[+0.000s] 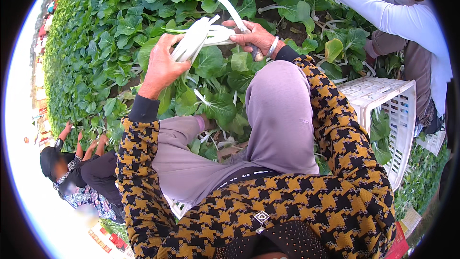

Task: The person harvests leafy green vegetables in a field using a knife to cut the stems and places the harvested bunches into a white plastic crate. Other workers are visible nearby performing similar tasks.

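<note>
My left hand (165, 61) grips a bunch of pak choi by its thick white stalks (192, 43); green leaves hang below the fist. In my right hand (257, 37) is a small curved knife, its worn handle (257, 54) under the palm and its pale blade (229, 9) pointing up and away. The fingertips of this hand touch or nearly touch the root end of the stalks; the exact contact is unclear. Beneath both hands grow leafy pak choi plants (212, 63), and cut leaves with white stems (219, 106) lie near my feet.
A white plastic crate (381, 97) with greens inside lies tipped on its side at my right. Beyond it, a person in a white sleeve (377, 5) reaches into the plants. Other people (82, 172) crouch at the left. My raised knee (280, 115) stands close below the right hand.
</note>
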`<action>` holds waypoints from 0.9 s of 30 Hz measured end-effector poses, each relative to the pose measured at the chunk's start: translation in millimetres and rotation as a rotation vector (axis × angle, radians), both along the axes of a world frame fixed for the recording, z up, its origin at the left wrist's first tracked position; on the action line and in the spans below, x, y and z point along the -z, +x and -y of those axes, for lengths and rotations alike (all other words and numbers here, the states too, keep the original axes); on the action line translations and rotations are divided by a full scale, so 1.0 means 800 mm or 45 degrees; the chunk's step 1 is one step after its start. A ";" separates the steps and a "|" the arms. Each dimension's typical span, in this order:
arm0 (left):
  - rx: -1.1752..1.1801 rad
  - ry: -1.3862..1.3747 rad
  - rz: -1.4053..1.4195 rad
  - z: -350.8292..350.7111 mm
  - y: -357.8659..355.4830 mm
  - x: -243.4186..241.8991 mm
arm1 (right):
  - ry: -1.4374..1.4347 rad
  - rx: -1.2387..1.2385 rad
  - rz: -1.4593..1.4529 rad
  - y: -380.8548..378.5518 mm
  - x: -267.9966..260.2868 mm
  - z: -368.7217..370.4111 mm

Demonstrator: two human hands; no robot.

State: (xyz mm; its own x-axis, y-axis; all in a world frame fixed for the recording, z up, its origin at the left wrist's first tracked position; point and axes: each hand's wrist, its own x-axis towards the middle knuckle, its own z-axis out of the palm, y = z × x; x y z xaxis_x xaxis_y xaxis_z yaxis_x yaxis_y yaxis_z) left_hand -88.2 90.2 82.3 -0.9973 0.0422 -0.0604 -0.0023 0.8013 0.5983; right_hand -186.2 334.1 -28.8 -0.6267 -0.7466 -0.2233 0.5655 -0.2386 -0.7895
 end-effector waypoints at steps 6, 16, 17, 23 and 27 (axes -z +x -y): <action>-0.215 0.855 0.155 0.006 0.038 -0.022 | 0.295 0.062 -0.448 -0.017 -0.074 -0.008; -0.065 0.876 0.004 0.002 0.068 -0.062 | 0.902 0.016 -1.845 -0.026 -0.170 0.037; -0.026 0.842 -0.021 -0.001 0.070 -0.066 | 0.908 0.017 -1.867 -0.022 -0.179 0.042; -0.163 -0.045 -0.465 0.001 0.082 -0.061 | 1.281 0.095 -2.327 0.000 -0.180 0.065; -0.394 0.034 -0.546 0.016 0.080 -0.053 | 1.522 -0.039 -2.271 -0.004 -0.171 0.061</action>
